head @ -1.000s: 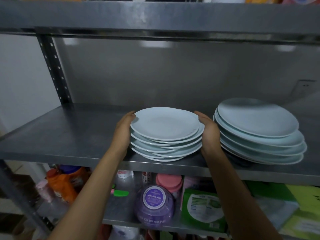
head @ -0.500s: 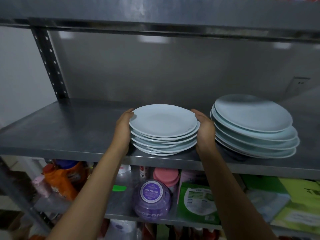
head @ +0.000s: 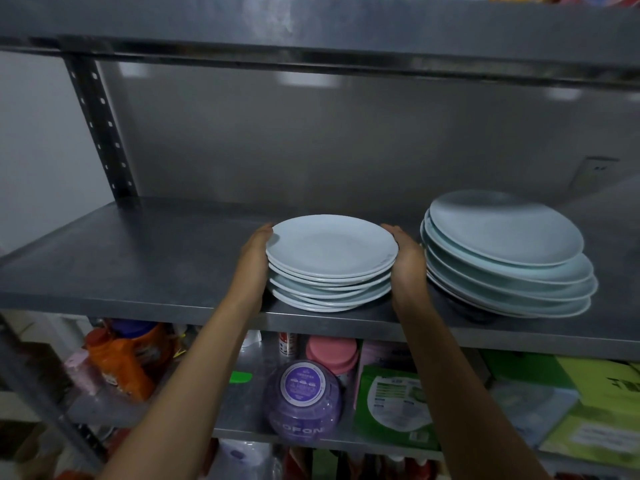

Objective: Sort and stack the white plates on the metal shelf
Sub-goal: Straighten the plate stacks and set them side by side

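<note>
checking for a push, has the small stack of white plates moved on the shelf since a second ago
Cannot tell: the small stack of white plates keeps about the same gap to the larger plate stack and the metal shelf front edge.

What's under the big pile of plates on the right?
Under the big plate stack sits the metal shelf. Something dark peeks out beneath its front edge; the plates cover the rest.
</note>
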Action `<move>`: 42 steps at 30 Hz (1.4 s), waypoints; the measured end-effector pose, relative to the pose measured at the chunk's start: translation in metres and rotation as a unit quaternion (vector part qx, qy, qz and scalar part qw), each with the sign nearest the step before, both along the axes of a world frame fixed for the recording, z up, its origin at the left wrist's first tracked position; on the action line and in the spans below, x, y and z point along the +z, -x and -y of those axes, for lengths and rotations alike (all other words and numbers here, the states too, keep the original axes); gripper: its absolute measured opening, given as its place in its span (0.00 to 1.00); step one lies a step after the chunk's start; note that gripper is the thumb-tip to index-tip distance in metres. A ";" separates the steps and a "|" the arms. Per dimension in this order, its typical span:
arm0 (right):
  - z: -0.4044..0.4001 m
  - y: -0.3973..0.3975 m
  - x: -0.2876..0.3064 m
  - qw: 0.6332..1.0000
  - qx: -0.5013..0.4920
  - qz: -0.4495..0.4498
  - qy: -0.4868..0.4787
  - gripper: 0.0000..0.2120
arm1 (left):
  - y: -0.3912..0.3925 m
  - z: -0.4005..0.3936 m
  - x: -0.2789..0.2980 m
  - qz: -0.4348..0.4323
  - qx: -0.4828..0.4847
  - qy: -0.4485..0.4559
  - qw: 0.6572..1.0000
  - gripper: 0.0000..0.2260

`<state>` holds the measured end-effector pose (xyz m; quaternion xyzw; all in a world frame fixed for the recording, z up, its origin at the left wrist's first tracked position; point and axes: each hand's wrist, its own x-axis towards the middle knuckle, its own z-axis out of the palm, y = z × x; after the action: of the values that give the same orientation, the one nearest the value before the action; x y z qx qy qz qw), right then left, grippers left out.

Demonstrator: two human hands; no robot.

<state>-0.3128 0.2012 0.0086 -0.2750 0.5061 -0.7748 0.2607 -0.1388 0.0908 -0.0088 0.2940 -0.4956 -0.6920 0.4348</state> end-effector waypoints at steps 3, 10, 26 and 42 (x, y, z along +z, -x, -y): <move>0.000 0.003 -0.006 0.999 -0.025 -0.011 -0.022 0.10 | 0.000 -0.001 0.001 0.010 -0.019 -0.016 1.000 0.19; 0.004 0.000 -0.012 0.998 -0.043 -0.001 -0.045 0.17 | 0.001 -0.004 0.000 0.006 -0.007 -0.030 0.999 0.23; 0.005 -0.004 -0.002 0.997 -0.045 0.014 -0.064 0.16 | -0.012 0.007 0.011 0.035 0.000 -0.019 0.999 0.17; 0.006 -0.008 -0.011 0.997 -0.004 0.024 -0.069 0.28 | -0.004 0.005 -0.003 0.040 0.036 0.005 0.999 0.14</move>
<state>-0.3051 0.1956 -0.0021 -0.2356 0.5533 -0.7452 0.2881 -0.1344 0.0862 -0.0117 0.3368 -0.5051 -0.6614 0.4404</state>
